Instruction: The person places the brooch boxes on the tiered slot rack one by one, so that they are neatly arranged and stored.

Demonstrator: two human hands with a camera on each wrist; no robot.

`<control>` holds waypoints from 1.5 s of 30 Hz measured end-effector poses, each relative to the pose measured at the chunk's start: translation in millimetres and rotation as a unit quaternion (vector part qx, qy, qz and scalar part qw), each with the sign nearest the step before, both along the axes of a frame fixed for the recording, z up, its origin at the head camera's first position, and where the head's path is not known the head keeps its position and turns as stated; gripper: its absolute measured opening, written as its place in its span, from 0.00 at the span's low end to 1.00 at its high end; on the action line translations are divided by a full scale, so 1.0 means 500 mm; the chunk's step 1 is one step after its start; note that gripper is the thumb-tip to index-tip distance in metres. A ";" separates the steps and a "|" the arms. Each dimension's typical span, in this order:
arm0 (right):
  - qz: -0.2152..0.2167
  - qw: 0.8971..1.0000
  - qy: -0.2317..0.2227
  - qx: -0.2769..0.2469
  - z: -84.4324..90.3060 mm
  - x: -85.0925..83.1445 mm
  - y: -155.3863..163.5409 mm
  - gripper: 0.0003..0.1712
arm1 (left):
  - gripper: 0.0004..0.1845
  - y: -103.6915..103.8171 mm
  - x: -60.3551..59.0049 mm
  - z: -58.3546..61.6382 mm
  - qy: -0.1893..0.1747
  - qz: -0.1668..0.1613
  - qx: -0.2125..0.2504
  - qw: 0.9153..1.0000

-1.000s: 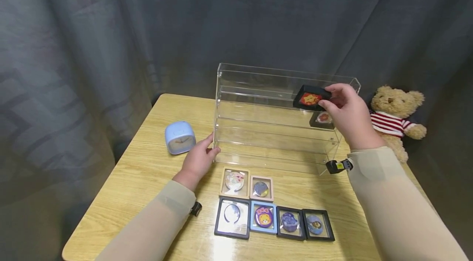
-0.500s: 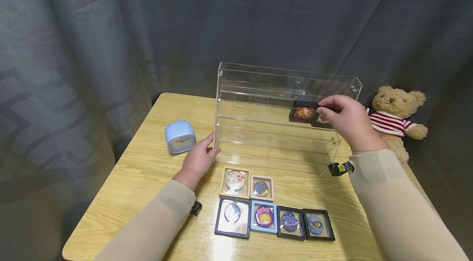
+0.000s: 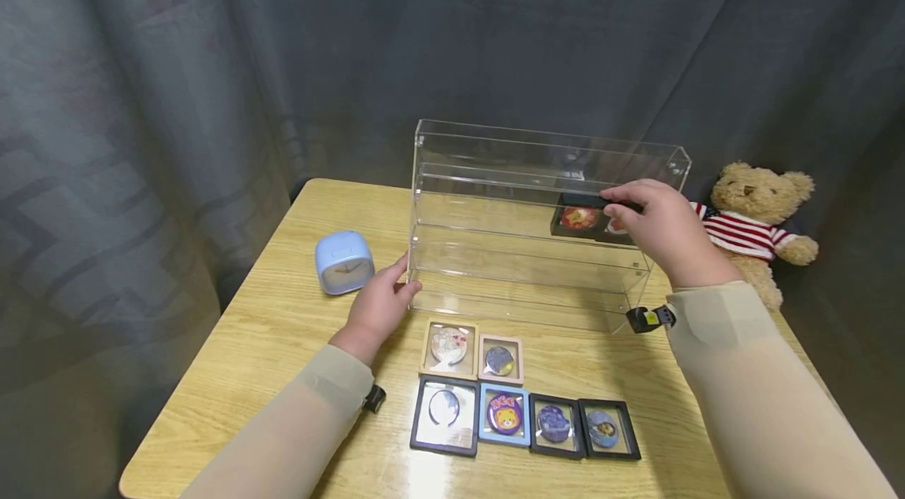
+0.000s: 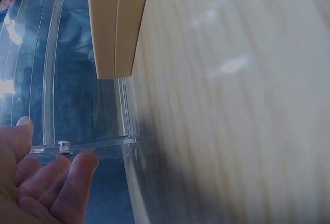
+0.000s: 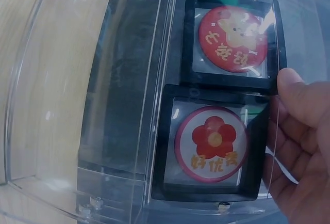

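Observation:
A clear acrylic case [image 3: 495, 247] with stepped shelves stands on the wooden table [image 3: 283, 326]. My right hand [image 3: 654, 228] reaches onto an upper step and pinches the edge of a black framed red badge [image 3: 578, 218] lying there. In the right wrist view that black framed red badge [image 5: 232, 38] sits beside a second black frame with a red flower badge [image 5: 211, 146], and my thumb [image 5: 294, 87] touches the first frame's corner. My left hand [image 3: 385, 299] rests with straight fingers against the case's front left corner [image 4: 93, 144].
Two beige frames [image 3: 449, 347] and a row of several framed badges, one blue [image 3: 505, 414], lie before the case. A pale blue clock [image 3: 343, 262] stands at the left, and a teddy bear [image 3: 752, 220] sits at the right edge. A dark curtain hangs behind.
My right hand has lowered the black framed badge from above the case onto the upper step, next to the flower badge. The left hand has stayed put.

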State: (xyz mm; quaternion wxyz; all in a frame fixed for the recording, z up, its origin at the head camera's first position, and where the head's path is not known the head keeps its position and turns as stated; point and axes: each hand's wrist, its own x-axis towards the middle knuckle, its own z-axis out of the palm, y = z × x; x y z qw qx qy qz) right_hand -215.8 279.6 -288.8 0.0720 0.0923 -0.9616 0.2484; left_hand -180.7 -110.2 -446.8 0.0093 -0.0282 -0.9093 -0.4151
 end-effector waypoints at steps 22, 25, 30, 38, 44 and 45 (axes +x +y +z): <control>0.063 0.993 0.090 0.037 -0.012 0.062 -0.013 0.18 | 0.32 0.002 0.003 0.000 0.003 0.005 -0.001 1.000; 0.089 0.990 0.108 0.035 -0.026 0.098 -0.016 0.15 | 0.32 0.003 0.002 -0.001 0.001 0.005 0.000 1.000; 0.135 0.984 0.111 0.043 -0.086 0.147 -0.008 0.14 | 0.31 0.003 0.001 -0.002 0.004 0.006 0.005 1.000; 0.140 0.989 -0.001 0.054 -0.206 0.216 0.020 0.21 | 0.32 0.004 0.000 -0.004 -0.003 0.008 0.004 1.000; 0.153 0.981 -0.111 0.035 -0.258 0.254 0.047 0.38 | 0.32 0.006 0.001 -0.003 -0.005 0.010 0.005 1.000; 0.158 0.978 -0.128 0.034 -0.264 0.259 0.052 0.42 | 0.32 0.006 0.001 -0.002 -0.005 0.011 0.004 1.000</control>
